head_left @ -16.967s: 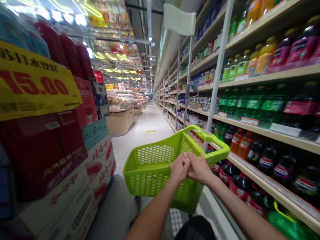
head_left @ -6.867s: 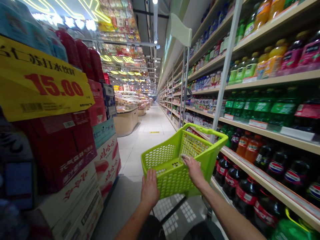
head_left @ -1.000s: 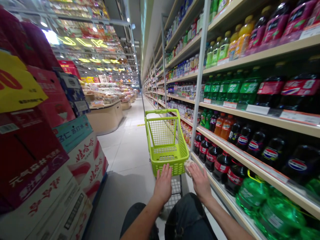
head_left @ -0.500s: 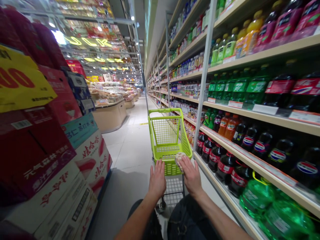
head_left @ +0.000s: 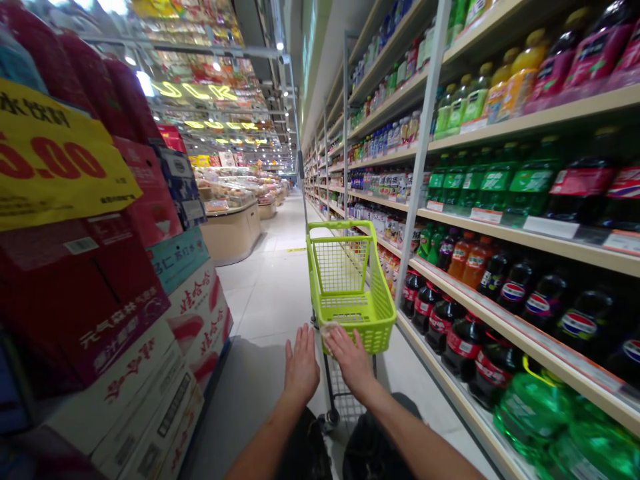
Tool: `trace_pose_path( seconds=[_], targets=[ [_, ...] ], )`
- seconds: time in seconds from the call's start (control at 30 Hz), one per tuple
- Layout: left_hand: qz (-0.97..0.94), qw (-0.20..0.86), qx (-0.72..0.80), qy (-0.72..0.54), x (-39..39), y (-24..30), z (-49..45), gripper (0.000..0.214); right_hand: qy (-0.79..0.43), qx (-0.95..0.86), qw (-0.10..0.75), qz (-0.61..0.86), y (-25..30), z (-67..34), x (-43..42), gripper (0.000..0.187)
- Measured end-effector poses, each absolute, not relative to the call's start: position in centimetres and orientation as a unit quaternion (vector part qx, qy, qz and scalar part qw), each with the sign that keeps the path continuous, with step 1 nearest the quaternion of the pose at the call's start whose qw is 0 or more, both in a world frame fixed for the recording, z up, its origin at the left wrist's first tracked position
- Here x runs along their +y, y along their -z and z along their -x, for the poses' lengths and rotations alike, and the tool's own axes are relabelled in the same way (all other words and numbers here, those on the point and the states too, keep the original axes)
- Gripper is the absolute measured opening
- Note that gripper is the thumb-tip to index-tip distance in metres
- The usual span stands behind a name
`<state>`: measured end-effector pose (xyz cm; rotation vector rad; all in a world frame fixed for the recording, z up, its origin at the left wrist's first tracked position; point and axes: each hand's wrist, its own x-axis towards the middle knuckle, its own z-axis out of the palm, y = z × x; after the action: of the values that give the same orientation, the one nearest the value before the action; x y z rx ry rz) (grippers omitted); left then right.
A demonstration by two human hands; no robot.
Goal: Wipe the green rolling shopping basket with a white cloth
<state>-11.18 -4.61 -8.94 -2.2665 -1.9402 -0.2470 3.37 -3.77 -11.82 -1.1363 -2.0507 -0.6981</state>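
Note:
A lime-green plastic basket point(head_left: 350, 287) sits on a wheeled cart frame in a supermarket aisle, right in front of me. My right hand point(head_left: 350, 357) presses a pale crumpled cloth point(head_left: 327, 330) against the basket's near left corner. Just left of the basket, my left hand point(head_left: 301, 365) hovers flat with fingers spread and nothing in it. My dark-trousered knees show at the bottom edge.
Long shelves of soda bottles point(head_left: 500, 280) line the right side. Stacked red and white drink cartons point(head_left: 150, 293) with a yellow price sign point(head_left: 55, 167) stand on the left. The tiled aisle floor point(head_left: 270, 293) runs ahead toward a rounded counter point(head_left: 233, 230).
My right hand with the cloth has slid from the basket's near right corner to its near left corner. My left hand came off the basket's front. The view shifted so the basket sits further right.

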Motion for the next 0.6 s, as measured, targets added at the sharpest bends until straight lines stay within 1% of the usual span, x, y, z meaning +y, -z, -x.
trace_pose_path(
  seconds=[0.1,0.23,0.3,0.47,0.6],
  targets=[
    [0.761,0.076,-0.637,0.091,-4.6,8.9,11.0,0.070,0.276,-0.795,0.331,0.427,13.0,-4.6,-3.8,0.033],
    [0.774,0.077,-0.619,0.108,-4.4,8.8,9.5,0.071,0.280,-0.765,0.337,0.472,11.2,-7.9,-4.4,0.044],
    [0.787,0.072,-0.601,0.117,-4.4,8.7,8.3,0.071,0.290,-0.754,0.334,0.486,10.9,-9.5,-4.6,0.046],
    [0.828,0.074,-0.539,0.136,-4.3,8.6,5.8,0.071,0.305,-0.771,0.280,0.483,13.2,-12.0,-5.5,0.049],
    [0.839,0.071,-0.521,0.140,-4.3,8.1,4.4,0.071,0.290,-0.737,0.320,0.519,12.4,-13.6,-5.6,0.047]
  ],
)
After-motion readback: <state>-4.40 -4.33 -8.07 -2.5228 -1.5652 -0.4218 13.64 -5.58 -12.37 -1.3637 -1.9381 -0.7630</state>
